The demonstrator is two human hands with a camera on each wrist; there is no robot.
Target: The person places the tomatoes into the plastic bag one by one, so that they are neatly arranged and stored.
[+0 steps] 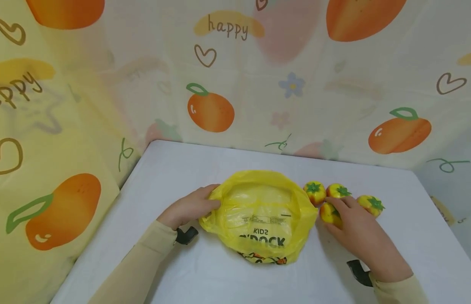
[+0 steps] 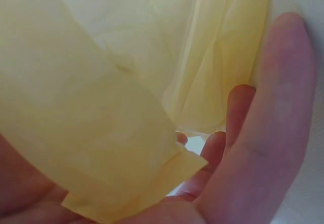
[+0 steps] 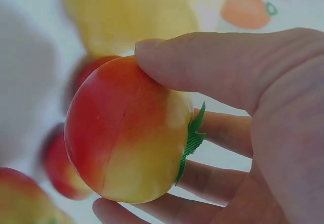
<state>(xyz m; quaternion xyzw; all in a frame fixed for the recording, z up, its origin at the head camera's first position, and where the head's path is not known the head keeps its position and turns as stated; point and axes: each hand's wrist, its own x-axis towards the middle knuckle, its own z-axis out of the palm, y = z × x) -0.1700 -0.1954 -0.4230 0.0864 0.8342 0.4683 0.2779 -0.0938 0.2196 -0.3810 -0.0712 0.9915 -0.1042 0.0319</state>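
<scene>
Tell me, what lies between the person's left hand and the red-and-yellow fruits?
The yellow bag fills the stretch between the left hand and the fruits, as the head view shows.

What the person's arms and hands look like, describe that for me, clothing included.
The left sleeve and the right sleeve are plain pale beige, reaching close to the wrists. The left hand and right hand are bare, without gloves. A black, bent piece shows at the left wrist, and a similar black piece at the right.
</scene>
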